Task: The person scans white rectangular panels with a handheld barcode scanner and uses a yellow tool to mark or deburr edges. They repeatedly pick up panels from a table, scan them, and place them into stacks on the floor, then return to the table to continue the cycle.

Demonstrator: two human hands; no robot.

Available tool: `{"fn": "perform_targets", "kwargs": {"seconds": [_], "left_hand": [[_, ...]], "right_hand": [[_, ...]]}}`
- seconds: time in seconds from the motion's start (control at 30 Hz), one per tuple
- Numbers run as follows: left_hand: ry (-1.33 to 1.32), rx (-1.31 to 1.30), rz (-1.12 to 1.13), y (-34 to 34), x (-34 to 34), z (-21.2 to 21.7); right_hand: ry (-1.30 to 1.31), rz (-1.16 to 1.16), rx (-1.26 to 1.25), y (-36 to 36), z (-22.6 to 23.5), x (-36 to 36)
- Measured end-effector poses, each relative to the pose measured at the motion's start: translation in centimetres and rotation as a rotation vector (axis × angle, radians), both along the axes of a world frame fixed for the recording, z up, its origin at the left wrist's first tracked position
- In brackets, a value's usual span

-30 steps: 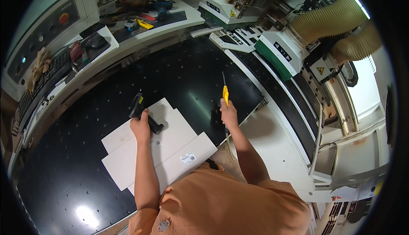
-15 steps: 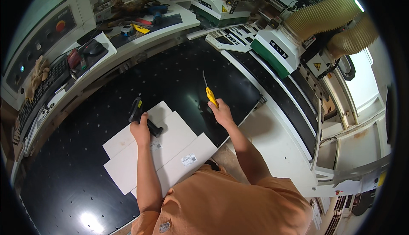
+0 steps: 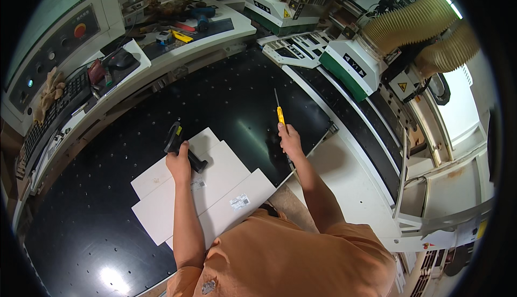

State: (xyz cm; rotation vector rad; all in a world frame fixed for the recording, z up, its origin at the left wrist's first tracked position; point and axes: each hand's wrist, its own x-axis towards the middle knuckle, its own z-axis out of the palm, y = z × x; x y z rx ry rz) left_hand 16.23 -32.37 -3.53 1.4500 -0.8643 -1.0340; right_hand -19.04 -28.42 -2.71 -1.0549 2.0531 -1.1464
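Observation:
My left hand [image 3: 179, 164] is closed around a black handheld barcode scanner [image 3: 173, 137], held over white panels [image 3: 223, 167]. Its dark grip sticks out to the right of my thumb. The panels lie overlapped on the black table, and the nearest one carries a printed label [image 3: 239, 202]; another label is partly hidden by my forearm. Farther right, my right hand [image 3: 291, 142] grips a yellow utility knife [image 3: 280, 115]. The long thin blade is out and points away from me, above the dark surface and apart from the panels.
The black table [image 3: 107, 173] is dotted with small holes. Along the left runs a ledge with a keyboard [image 3: 37, 132], a mouse [image 3: 122, 59] and gloves [image 3: 51, 93]. A tape measure [image 3: 163, 38] and other tools lie at the back. Machine heads with ribbed hoses [image 3: 412, 19] stand far right.
My right hand has shifted right and slightly toward me, and the knife has swung to point more straight ahead. My left hand with the scanner stays almost in place.

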Motion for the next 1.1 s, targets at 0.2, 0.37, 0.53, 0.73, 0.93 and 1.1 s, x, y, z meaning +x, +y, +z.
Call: {"fn": "perform_targets", "kwargs": {"seconds": [0.2,0.37,0.53,0.73,0.93,1.1], "left_hand": [[-0.027,0.002,0.006,-0.1,0.1,-0.1],[-0.008,0.014,0.004,-0.1,0.0,0.2],[-0.02,0.049,0.011,-0.1,0.0,0.5],[-0.042,0.085,0.009,-0.3,0.2,0.3],[-0.05,0.097,-0.007,-0.3,0.2,0.4],[-0.02,0.049,-0.004,-0.3,0.1,0.2]], "right_hand": [[-0.066,-0.034,0.007,0.0,0.4,-0.2],[-0.06,-0.11,0.008,-0.1,0.3,-0.8],[-0.131,-0.076,-0.018,-0.1,-0.3,-1.1],[-0.303,-0.121,-0.139,0.5,-0.9,-2.4],[-0.417,-0.209,-0.207,1.2,-1.2,-3.4],[-0.338,-0.17,-0.153,1.8,-1.2,-3.8]]}}
